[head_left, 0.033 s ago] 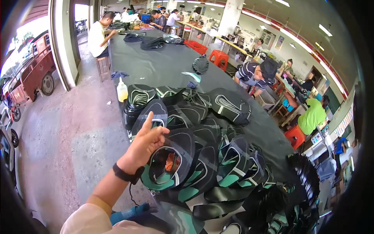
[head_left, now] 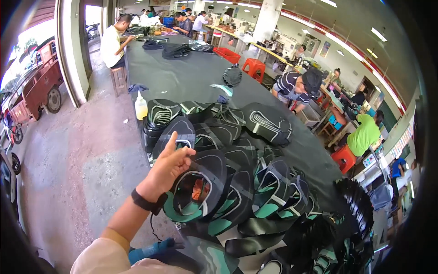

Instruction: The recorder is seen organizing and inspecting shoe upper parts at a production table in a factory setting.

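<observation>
Long dark surface point(head_left: 191, 77) crowded with stacked pieces, and the left hand point(head_left: 166, 169) rests loosely open on a black-and-green shoe upper point(head_left: 200, 192) at the near edge; right hand unseen.

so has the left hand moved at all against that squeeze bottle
No. The left hand sits at the same spot below and right of the squeeze bottle; both pictures match.

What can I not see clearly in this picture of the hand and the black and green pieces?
- Right hand: not visible in the head view; possibly the orange seen through the cut-out piece.
- Left hand: palm turned away, so its grip cannot be judged.
- Lower pieces in the pile: covered by upper ones.
- Bottle: too small for details.
</observation>
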Demonstrator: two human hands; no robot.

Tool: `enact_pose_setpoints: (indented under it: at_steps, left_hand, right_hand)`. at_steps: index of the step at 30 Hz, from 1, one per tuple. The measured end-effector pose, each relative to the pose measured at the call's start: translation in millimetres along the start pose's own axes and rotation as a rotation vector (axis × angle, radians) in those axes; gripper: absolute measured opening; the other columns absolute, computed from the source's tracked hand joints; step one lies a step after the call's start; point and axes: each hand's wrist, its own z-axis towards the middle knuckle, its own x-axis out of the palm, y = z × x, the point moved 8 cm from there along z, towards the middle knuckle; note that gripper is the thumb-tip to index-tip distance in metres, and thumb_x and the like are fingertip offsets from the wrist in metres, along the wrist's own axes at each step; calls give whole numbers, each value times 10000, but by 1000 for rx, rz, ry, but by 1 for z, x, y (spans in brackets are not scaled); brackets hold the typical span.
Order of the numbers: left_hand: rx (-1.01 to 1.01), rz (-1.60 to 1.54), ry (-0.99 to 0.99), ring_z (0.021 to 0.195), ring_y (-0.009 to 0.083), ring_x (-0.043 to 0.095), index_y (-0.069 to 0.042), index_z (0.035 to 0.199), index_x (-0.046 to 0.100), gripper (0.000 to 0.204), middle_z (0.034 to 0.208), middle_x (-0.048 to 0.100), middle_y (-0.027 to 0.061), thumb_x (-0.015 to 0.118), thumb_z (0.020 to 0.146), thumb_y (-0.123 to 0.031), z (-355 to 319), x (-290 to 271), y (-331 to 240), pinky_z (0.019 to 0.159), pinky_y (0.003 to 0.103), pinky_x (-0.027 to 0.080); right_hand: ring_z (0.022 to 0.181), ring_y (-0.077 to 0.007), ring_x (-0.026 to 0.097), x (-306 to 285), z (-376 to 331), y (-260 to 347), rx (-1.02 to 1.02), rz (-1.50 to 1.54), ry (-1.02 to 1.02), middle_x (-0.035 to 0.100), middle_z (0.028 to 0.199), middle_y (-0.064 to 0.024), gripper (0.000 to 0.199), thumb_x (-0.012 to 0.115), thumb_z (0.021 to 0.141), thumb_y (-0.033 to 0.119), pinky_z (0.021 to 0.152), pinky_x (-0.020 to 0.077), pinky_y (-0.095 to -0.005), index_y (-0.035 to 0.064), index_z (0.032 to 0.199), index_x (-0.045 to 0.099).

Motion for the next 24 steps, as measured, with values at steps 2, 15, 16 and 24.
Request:
enact_pose_setpoints:
  at_steps: [2, 15, 16, 24]
  left_hand:
    - [-50, -48, -5, 830, 104, 592, -150, 1641, -43, 903, 1108, 641, 89, 613, 1020, -124, 4, -6, 10, 785, 255, 524]
    - [208, 222, 138, 763, 96, 570, -124, 1626, 235, 739, 926, 634, 33, 612, 990, -106, -68, 42, 8, 732, 212, 479]
    - [189, 253, 164, 779, 101, 585, -121, 1623, 242, 738, 916, 639, 32, 617, 987, -106, -75, 49, 12, 745, 222, 486]
    - [23, 437, 403, 942, 119, 624, -113, 1622, 212, 701, 1026, 643, 69, 580, 1030, -44, -140, 54, 57, 793, 285, 530]
  right_hand:
    - [794, -129, 685, 3, -5, -9, 35, 72, 6, 748, 908, -99, 197, 587, 1000, 27, 715, 531, -251, -34, 1149, 700]
    - [790, -148, 701, -3, -45, -31, 84, 189, -51, 753, 920, -109, 184, 586, 974, -23, 742, 554, -266, -58, 1105, 711]
    - [793, -148, 699, -4, -47, -32, 84, 247, -76, 752, 919, -106, 183, 588, 975, -19, 742, 552, -269, -58, 1105, 711]
    - [794, -153, 683, -11, -43, -48, 41, 10, -52, 728, 910, -91, 181, 589, 993, 25, 725, 543, -264, -67, 1104, 698]
